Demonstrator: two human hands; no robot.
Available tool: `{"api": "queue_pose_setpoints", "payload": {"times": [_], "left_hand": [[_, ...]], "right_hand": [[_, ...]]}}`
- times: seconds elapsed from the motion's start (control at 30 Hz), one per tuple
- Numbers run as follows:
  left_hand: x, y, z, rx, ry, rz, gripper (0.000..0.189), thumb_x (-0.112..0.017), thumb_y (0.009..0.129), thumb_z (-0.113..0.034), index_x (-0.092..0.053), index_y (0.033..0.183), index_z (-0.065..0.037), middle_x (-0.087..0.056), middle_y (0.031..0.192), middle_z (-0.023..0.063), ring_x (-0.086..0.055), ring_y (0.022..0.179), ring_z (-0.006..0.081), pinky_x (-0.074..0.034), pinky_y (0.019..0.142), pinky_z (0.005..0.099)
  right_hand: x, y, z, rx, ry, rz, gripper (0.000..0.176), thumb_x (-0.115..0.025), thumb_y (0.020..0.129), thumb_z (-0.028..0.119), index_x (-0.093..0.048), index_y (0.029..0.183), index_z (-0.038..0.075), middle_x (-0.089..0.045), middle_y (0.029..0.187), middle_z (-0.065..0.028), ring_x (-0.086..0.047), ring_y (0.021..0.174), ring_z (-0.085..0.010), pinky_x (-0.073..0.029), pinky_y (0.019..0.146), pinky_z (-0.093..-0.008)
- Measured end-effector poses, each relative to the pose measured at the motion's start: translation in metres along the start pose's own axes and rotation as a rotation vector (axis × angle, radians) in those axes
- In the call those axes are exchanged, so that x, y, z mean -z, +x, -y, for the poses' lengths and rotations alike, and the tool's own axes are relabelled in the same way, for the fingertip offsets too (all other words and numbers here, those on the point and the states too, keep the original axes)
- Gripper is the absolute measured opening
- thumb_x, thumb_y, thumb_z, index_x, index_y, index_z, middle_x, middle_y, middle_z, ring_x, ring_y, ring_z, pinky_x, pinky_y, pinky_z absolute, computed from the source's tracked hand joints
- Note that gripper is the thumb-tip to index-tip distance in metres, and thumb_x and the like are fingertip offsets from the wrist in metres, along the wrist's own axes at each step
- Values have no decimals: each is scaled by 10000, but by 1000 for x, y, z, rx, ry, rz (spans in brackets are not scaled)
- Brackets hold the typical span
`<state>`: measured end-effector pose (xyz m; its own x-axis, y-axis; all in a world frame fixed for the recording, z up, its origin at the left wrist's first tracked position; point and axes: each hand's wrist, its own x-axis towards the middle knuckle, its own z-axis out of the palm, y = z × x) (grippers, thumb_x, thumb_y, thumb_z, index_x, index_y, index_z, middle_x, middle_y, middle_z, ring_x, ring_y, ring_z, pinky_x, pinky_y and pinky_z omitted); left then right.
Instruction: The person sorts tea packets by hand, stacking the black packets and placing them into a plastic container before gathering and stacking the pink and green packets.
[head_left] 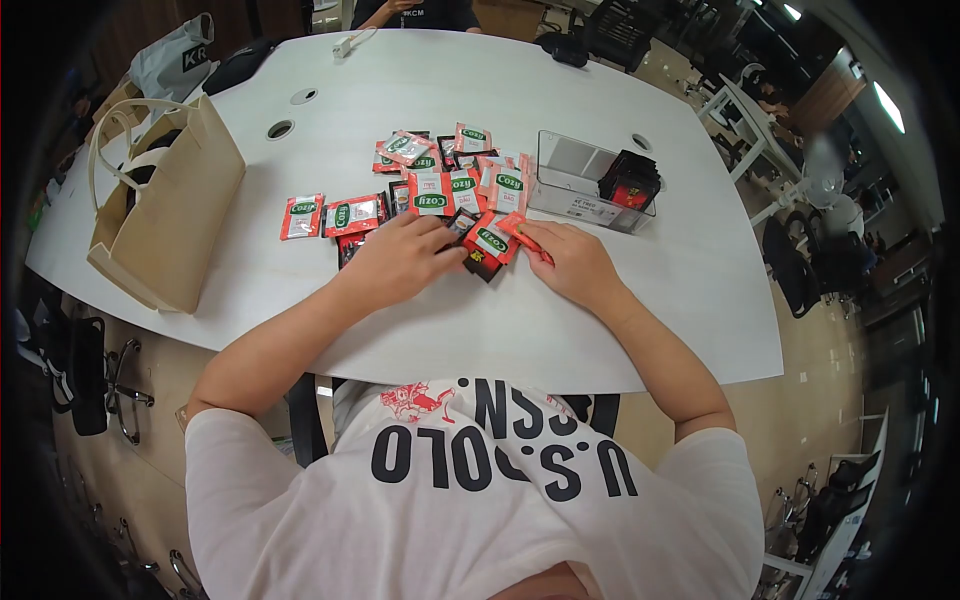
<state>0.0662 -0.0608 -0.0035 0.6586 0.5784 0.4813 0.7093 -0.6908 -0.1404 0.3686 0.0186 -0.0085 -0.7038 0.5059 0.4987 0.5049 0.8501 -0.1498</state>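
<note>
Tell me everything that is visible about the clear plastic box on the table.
The clear plastic box is a rectangular, open-topped tray with transparent walls and a white label on its front wall. It stands upright on the white table, close beside the right of the pile of Cozy sachets. Black-and-red packets fill its right end; the left part looks empty.

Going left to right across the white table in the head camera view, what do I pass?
Beige canvas tote bag → lone orange-red foil sachet with a green label → left hand → right hand → stack of black packets standing in the clear plastic box.
</note>
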Motion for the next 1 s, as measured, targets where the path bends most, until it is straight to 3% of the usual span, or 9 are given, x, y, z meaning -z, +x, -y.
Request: {"api": "queue_pose_setpoints", "payload": {"times": [0.2, 0.3, 0.4, 0.53, 0.63, 0.77, 0.87, 0.97, 1.0], "left_hand": [[9, 8, 28, 110, -54, -326, 83, -678, 970, -123, -644, 1024, -70, -681, 1084, 94, -656, 1053, 276, -518, 884, 395], [8, 3, 46, 405, -274, -595, 110, -578, 1072, -139, -621, 1000, -67, -648, 964, 72, -625, 861, 218, -498, 758, 349], [11, -23, 77, 730, -565, -633, 255, -463, 1153, -216, -577, 981, -66, -546, 835, -2, -495, 735, 97, -428, 663, 276], [9, -32, 94, 781, -840, -685, 326, -397, 1178, -306, -541, 1002, -73, -444, 795, -78, -384, 712, 26, -364, 634, 219], [8, -28, 94, 847, -946, -701, 341, -396, 1174, -348, -516, 978, -97, -499, 758, -17, -472, 663, 79, -440, 632, 246], [11, -33, 100, 752, -1568, -784, 525, -389, 1109, -616, -496, 942, -130, -464, 849, -10, -498, 721, 141, -446, 694, 310], [16, -45, 109, 677, -1968, -852, 571, -424, 1060, -689, -509, 932, -140, -495, 899, 3, -508, 737, 154, -436, 675, 318], [21, -53, 118, 783, -2050, -1015, 516, -499, 1030, -643, -527, 926, -139, -520, 906, 21, -528, 744, 163, -441, 655, 318], [22, -55, 121, 782, -2089, -1067, 416, -549, 1004, -534, -539, 925, -125, -544, 926, 44, -548, 753, 174, -460, 649, 331]], "right_hand": [[7, -1, 3, -38, 17, 75, 418, -762, 863, 196, -722, 1256, 62, -758, 1172, -123, -723, 1013, -314, -587, 859, -395], [7, -4, 2, -24, 3, 73, 469, -786, 863, 293, -720, 1264, 58, -750, 1203, -127, -713, 1063, -319, -580, 898, -407], [14, -2, 11, 1, 3, 53, 507, -801, 865, 356, -716, 1265, 57, -741, 1220, -118, -694, 1110, -313, -578, 904, -411], [18, 4, 16, 36, 10, -26, 472, -813, 866, 341, -718, 1232, 58, -727, 1206, -101, -667, 1146, -301, -582, 893, -403], [16, 18, 19, 70, 33, 3, 427, -817, 864, 279, -722, 1215, 54, -711, 1245, -104, -646, 1196, -305, -565, 949, -416], [3, 57, 41, 273, 145, 80, 385, -798, 872, 225, -721, 1206, 50, -702, 1252, -110, -613, 1241, -312, -521, 1030, -445], [-15, 85, 59, 265, 124, 303, 486, -803, 850, 208, -673, 1297, 68, -669, 1281, -112, -599, 1260, -304, -494, 1070, -460], [-29, 113, 65, 218, 49, 471, 557, -792, 820, 173, -642, 1349, 81, -652, 1277, -114, -613, 1231, -302, -523, 1026, -447], [-31, 122, 65, 192, 35, 508, 559, -785, 811, 163, -644, 1345, 80, -654, 1266, -116, -620, 1218, -302, -531, 1012, -443]]}}
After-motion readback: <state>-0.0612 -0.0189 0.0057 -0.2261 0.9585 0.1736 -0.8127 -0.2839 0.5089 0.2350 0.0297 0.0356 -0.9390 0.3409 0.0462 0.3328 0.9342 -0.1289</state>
